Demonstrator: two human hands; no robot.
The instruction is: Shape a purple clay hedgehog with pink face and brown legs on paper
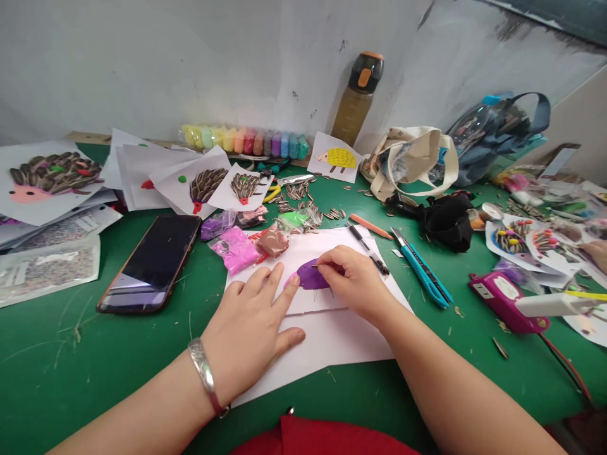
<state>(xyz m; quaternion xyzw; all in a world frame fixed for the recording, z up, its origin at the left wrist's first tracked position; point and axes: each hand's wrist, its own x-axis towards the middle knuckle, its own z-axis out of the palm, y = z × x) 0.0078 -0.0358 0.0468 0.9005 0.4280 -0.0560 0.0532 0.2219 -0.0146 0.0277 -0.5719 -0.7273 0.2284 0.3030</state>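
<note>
A flat patch of purple clay with a pink end lies on a sheet of white paper. My left hand rests on the paper with its fingers spread, the index fingertip at the pink end. Over the purple clay, my right hand is closed in a pinch on a small thin sunflower seed, mostly hidden by the fingers. Loose sunflower seeds are scattered behind the paper. Bags of pink clay and brown clay touch its far edge.
A phone lies left. On the right are a black pen, a blue utility knife and a magenta glue gun. Seed hedgehog pictures, a clay pack and a bottle stand behind. Another person's hand shows far right.
</note>
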